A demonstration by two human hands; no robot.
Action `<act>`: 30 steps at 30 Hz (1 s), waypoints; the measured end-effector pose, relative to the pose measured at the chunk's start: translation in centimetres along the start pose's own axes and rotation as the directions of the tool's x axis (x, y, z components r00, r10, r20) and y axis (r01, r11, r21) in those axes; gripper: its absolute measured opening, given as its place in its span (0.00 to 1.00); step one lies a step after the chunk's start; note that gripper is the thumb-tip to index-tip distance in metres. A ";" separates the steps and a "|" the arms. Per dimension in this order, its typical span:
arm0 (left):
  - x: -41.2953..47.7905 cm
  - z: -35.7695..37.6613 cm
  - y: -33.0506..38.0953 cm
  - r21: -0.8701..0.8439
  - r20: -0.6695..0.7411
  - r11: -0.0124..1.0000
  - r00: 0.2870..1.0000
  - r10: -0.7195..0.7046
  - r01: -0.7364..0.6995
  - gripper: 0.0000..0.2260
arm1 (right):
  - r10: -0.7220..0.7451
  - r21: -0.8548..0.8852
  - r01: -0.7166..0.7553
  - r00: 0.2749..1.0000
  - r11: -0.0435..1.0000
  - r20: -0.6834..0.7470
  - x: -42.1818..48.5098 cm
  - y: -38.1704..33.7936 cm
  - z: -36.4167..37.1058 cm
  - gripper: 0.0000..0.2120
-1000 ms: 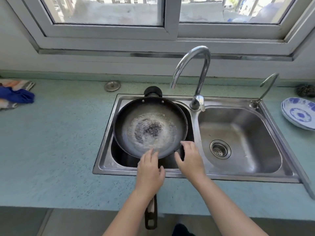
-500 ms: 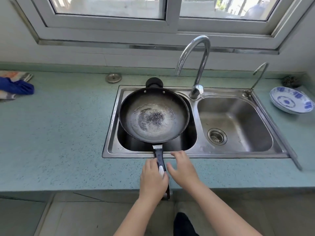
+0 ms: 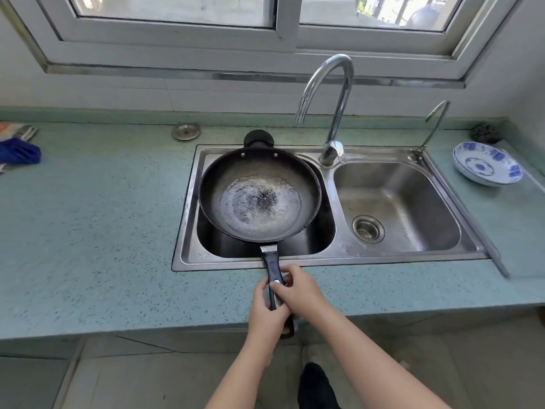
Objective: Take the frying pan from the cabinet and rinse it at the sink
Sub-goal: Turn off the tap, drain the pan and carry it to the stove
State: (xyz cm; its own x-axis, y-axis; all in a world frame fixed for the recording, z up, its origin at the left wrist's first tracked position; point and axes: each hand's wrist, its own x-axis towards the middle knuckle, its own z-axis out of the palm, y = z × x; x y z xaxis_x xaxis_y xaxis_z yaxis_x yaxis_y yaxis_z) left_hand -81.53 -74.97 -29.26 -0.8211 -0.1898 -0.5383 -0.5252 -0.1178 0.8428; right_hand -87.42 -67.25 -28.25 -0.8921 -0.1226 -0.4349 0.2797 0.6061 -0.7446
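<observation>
A black frying pan (image 3: 259, 194) rests over the left basin of the steel double sink (image 3: 333, 258), its worn bottom wet and shiny. Its black handle (image 3: 272, 265) sticks out toward me across the sink's front rim and the counter. My left hand (image 3: 267, 312) wraps the handle from below and the left. My right hand (image 3: 300, 289) closes on the same handle from the right, thumb on top. The curved chrome faucet (image 3: 333, 113) stands behind the divider, spout over the pan's right side; no water stream is visible.
A blue-and-white plate stack (image 3: 486, 163) sits at the counter's right end, a scrubber (image 3: 485, 132) behind it. A thin second tap (image 3: 433, 125) rises by the right basin. A metal drain cover (image 3: 186, 131) and a blue cloth (image 3: 17, 152) lie to the left.
Both hands moved back from the pan's rim to the handle and closed around it. My view pulled back and rose, showing the counter's front edge and floor.
</observation>
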 end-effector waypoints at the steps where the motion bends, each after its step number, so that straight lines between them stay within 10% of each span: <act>1: 0.0 0.2 0.0 -0.085 0.028 0.996 0.999 -0.025 0.027 0.21 | 0.016 0.020 -0.016 1.000 1.000 -0.005 0.1 0.0 0.1 0.17; 16: 0.4 0.4 -0.3 -0.141 0.007 0.989 0.999 0.053 -0.052 0.13 | 0.030 0.097 -0.030 1.000 0.995 0.000 0.3 -0.5 0.7 0.13; 30: 0.4 -1.3 0.7 0.292 -0.085 0.953 0.991 0.102 -0.073 0.23 | 0.007 0.216 -0.011 1.000 0.976 0.020 0.1 -2.0 1.9 0.12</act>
State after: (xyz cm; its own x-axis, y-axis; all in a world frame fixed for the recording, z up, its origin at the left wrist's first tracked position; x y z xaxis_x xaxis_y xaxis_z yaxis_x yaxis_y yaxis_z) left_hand -81.91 -76.36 -28.84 -0.8486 -0.2830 -0.4470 -0.5059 0.1866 0.8422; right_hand -87.40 -69.95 -27.70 -0.8828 -0.1337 -0.4503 0.3599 0.4235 -0.8313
